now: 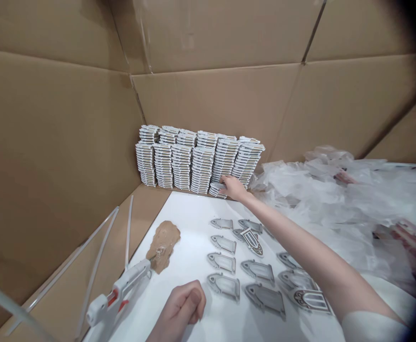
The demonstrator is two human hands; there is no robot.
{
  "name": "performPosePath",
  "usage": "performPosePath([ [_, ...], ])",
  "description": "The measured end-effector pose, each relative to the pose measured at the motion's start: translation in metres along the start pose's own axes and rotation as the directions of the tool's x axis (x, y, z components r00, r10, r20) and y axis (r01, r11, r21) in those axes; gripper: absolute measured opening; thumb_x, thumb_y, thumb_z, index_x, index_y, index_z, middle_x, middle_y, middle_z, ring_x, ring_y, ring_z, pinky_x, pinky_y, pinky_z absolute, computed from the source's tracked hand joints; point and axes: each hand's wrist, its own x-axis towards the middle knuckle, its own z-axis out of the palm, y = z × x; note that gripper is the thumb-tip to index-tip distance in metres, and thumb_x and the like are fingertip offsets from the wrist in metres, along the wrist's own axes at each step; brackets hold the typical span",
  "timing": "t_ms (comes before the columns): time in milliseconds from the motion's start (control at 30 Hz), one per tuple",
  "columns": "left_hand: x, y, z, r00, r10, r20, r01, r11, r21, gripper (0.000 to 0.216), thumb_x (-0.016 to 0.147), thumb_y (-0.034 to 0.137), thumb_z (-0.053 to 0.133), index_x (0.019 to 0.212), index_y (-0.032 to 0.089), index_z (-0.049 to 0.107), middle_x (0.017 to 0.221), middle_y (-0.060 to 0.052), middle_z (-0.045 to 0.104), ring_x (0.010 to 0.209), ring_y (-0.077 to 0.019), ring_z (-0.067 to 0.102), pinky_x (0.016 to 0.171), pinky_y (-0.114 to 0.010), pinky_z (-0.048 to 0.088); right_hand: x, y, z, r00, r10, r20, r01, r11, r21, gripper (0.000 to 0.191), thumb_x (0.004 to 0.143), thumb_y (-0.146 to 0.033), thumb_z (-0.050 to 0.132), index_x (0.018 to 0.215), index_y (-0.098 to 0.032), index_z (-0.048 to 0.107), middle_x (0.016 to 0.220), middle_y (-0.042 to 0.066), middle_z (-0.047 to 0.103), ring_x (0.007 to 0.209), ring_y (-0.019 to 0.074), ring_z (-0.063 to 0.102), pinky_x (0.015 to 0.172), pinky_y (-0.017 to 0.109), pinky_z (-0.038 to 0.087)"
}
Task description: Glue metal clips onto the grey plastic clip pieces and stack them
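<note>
My right hand (233, 186) is stretched out to the back, its fingers bent over the edge of a short stack of thin pieces (217, 190). How many of them it grips is hidden. My left hand (184, 304) is closed in a fist at the front, with nothing showing in it. Between my hands lie several grey arch-shaped frames (222, 262), spread in rough columns on the white board (190, 213). Two brown-and-white arch-shaped pieces lie on top of others: one (252, 241) near the middle, another (311, 300) under my right forearm.
Tall stacks of thin pieces (203, 171) line the back cardboard wall (215, 99). At left, a white glue gun (118, 289) points toward a brown patch (163, 244) with glue on it. Clear glue sticks (97, 256) lie beside it. Crumpled plastic bags (336, 199) fill the right side.
</note>
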Motion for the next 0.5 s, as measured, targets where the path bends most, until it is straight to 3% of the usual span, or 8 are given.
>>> performPosePath([
  [500,-0.001,0.010,0.003,1.000,-0.029,-0.008,0.029,0.999,-0.026,0.057,0.086,0.067,0.044,0.058,0.018,0.043,0.053,0.005,0.031,0.051,-0.0099,0.025,0.052,-0.027,0.019,0.000,0.001,0.001,1.000,0.021,-0.007,-0.021,1.000,0.001,0.031,0.081,-0.031,0.069,0.107,-0.016,0.061,0.109,0.011,0.065,0.099,0.0239,0.060,0.080,0.027,0.042],
])
